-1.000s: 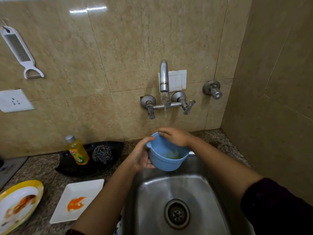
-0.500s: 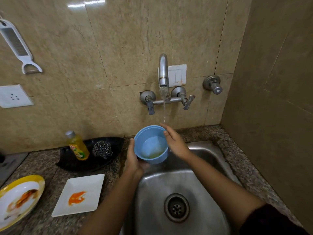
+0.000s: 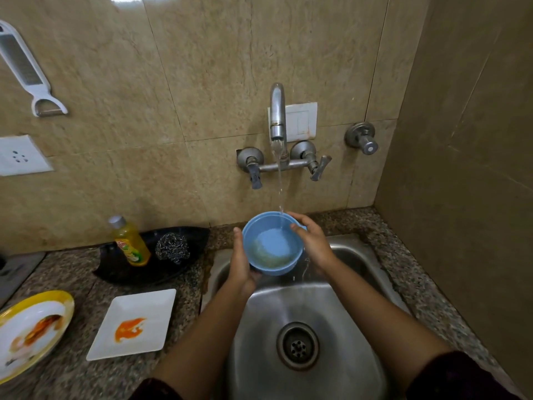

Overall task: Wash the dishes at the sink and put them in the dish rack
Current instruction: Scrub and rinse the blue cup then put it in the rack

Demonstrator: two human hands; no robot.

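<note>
Holding a blue bowl (image 3: 272,246) over the back of the steel sink (image 3: 340,321), the left hand (image 3: 240,262) wraps its grip around the bowl's left side and underside while the right hand (image 3: 313,243) clasps the right rim, thumb inside. Water from the tap (image 3: 277,116) streams into the bowl (a pale residue clings to its inner wall). On the desk (image 3: 72,287) to the left lie a stained square plate (image 3: 134,323), a yellow-rimmed plate (image 3: 31,330), a soap bottle (image 3: 129,242) and a steel scrubber (image 3: 172,249).
</note>
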